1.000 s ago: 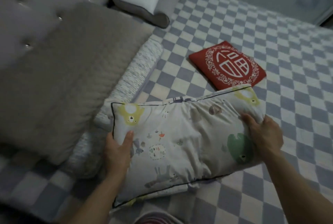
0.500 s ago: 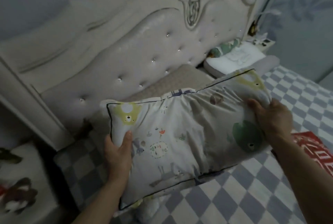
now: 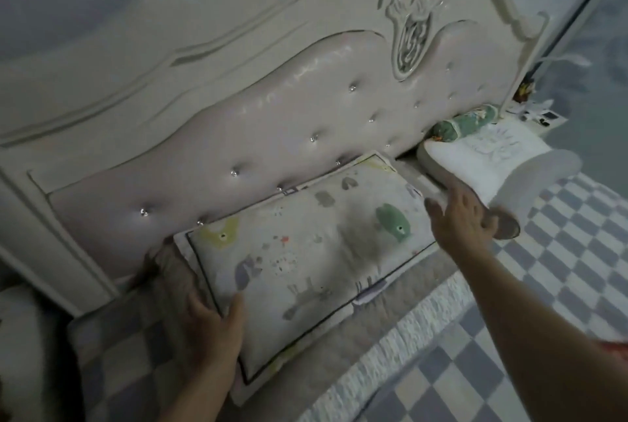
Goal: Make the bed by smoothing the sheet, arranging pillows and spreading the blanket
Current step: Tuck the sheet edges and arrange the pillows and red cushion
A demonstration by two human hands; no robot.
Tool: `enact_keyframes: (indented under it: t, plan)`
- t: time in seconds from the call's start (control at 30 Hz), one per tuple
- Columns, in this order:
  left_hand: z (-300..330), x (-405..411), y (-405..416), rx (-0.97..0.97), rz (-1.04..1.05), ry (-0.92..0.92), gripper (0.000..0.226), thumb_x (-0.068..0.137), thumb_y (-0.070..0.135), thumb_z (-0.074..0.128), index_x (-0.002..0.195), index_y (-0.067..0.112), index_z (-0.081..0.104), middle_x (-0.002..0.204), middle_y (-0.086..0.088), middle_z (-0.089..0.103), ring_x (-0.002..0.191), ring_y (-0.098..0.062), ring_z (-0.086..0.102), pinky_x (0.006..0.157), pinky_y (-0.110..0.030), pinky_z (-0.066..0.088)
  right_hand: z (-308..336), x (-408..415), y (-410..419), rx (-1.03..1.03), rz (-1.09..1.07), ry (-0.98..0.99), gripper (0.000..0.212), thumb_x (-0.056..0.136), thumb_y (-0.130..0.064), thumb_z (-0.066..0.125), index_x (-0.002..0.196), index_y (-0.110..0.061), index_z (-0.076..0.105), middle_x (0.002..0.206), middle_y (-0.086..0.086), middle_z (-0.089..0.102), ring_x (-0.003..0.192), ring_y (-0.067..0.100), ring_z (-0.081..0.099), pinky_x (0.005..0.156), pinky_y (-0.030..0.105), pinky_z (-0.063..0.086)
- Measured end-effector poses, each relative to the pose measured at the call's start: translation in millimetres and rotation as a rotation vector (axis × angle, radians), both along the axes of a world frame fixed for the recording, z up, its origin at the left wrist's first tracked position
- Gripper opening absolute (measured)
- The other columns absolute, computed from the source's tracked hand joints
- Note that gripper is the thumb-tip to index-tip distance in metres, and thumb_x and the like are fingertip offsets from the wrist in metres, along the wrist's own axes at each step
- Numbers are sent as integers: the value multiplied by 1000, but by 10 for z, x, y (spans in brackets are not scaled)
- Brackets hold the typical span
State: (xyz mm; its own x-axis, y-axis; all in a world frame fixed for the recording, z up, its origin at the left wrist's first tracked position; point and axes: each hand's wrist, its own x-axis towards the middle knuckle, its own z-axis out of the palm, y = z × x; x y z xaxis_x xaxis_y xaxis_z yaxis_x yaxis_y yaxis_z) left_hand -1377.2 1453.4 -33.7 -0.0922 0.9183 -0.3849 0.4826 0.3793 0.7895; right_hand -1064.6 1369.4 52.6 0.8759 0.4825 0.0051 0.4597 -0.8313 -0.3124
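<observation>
A cartoon-print pillow (image 3: 306, 251) with a dark piped border leans against the tufted headboard (image 3: 272, 122), lying on a brown pillow (image 3: 339, 370). My left hand (image 3: 214, 326) rests at the pillow's lower left edge, thumb on its face, fingers loosely spread. My right hand (image 3: 465, 221) hovers just off the pillow's right end, fingers straight and apart, holding nothing. The checked grey-and-white sheet (image 3: 560, 268) covers the mattress on the right. A white contour pillow (image 3: 503, 163) lies at the head of the bed further right.
A green floral bolster (image 3: 465, 121) sits behind the white pillow. A white textured cover (image 3: 407, 347) runs beside the brown pillow. A bedside table (image 3: 540, 114) with small items stands at the far right. A red edge (image 3: 615, 345) shows at the right border.
I carried the cartoon pillow up from the sheet and set it against the headboard. My right hand has let go and pulled away; my left hand has loosened at its edge.
</observation>
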Motion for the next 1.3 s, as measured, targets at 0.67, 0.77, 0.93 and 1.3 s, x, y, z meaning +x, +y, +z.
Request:
enact_keyframes:
  t: [0.67, 0.77, 0.93, 1.3]
  plan:
    - [-367, 513, -1023, 786, -1019, 136, 49, 78, 9, 33, 125, 8, 47, 133, -17, 44, 122, -29, 40, 98, -41, 40, -1444, -805, -2186, -156, -369, 393, 53, 99, -34, 31, 148, -20, 17, 154, 3, 26, 138, 25, 29, 114, 49, 15]
    - [-647, 774, -1463, 677, -1371, 206, 44, 83, 2, 45, 126, 8, 51, 139, -17, 45, 123, -31, 49, 93, -42, 48, -1735, -977, -2735, -157, -468, 441, 51, 99, -33, 33, 146, -18, 21, 152, 4, 28, 138, 24, 29, 113, 47, 15]
    - [-1305, 1003, -2110, 465, -1645, 489, 52, 98, 14, 34, 147, 9, 17, 158, -7, 3, 146, -20, 5, 117, -30, 10, -2298, -1362, -3309, -188, -362, 388, 49, 99, -31, 30, 145, -17, 22, 153, 5, 25, 140, 23, 24, 114, 44, 17]
    - [-2258, 995, -2531, 655, -1634, 740, 73, 87, 48, 10, 148, 7, 8, 156, -17, 4, 145, -33, 5, 116, -48, 0, -3041, -1423, -3323, -279, -115, 242, 59, 98, -48, 16, 149, -25, -2, 158, -5, -8, 145, 18, -13, 110, 52, -18]
